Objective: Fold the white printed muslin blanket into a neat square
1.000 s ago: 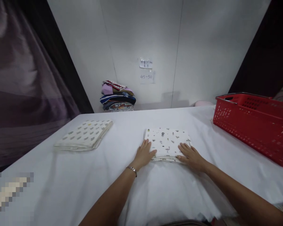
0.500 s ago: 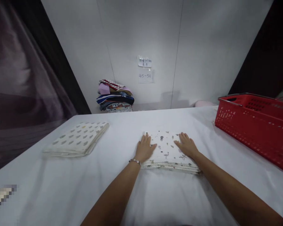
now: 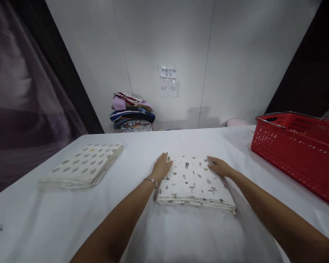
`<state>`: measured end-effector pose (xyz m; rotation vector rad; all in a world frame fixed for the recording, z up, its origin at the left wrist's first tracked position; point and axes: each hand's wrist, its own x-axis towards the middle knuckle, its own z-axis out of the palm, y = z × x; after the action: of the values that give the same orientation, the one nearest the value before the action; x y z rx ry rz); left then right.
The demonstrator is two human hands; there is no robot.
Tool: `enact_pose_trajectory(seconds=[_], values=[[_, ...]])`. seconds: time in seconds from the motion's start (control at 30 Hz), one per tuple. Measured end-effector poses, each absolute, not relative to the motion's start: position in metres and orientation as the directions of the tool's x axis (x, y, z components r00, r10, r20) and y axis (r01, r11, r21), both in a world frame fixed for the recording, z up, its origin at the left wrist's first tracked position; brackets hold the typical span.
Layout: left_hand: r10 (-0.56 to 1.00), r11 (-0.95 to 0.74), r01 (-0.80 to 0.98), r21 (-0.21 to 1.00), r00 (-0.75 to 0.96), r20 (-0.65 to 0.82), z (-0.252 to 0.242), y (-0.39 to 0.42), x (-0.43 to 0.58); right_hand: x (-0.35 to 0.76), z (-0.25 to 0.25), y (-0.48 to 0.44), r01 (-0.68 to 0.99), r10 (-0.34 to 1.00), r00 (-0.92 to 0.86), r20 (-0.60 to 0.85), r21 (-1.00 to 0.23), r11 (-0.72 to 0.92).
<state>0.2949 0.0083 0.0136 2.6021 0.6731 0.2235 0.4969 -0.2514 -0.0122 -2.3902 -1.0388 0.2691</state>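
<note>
A counter [image 3: 142,153] with a white, lightly creased covering fills the lower half of the view, its far edge running below a pale wall [image 3: 235,54] with two thin vertical seams. On the wall hang two paper notes, the upper [image 3: 168,72] handwritten, the lower [image 3: 169,88] reading "45-50". A stack of fabrics [image 3: 133,115] in mixed colours stands beyond the far edge, left of the notes; a pink object [image 3: 235,122] shows partly, farther right. A purplish curtain [image 3: 22,80] hangs at left.

The printed cloth [image 3: 194,179], folded in layers, lies flat near the counter's middle. The left hand [image 3: 161,168], bracelet [image 3: 152,181] at its wrist, touches its left edge, thumb and fingers apart; the right hand [image 3: 220,168] touches the far right corner, thumb and forefinger likewise apart. A second folded cloth [image 3: 83,164], with grey motifs, lies well to the left. A red basket [image 3: 296,157] stands at right.
</note>
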Motion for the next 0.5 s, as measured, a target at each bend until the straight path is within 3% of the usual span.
enact_pose_trajectory(seconds=[0.1, 0.2, 0.4, 0.5], values=[[0.382, -0.839, 0.391, 0.377, 0.918, -0.102, 0.029, 0.022, 0.317, 0.519, 0.004, -0.243, 0.611, 0.784, 0.606, -0.134, -0.553, -0.566], [0.308, -0.843, 0.388, 0.373, 0.916, -0.256, 0.039, 0.035, 0.339, 0.536, 0.014, -0.231, 0.597, 0.787, 0.564, -0.249, -0.536, -0.597], [0.24, -0.828, 0.42, 0.371, 0.864, -0.442, 0.048, 0.054, 0.37, 0.551, 0.027, -0.21, 0.591, 0.69, 0.493, -0.53, -0.378, -0.712], [0.228, -0.81, 0.439, 0.389, 0.847, -0.481, 0.05, 0.06, 0.374, 0.552, 0.034, -0.206, 0.571, 0.652, 0.452, -0.609, -0.364, -0.736]])
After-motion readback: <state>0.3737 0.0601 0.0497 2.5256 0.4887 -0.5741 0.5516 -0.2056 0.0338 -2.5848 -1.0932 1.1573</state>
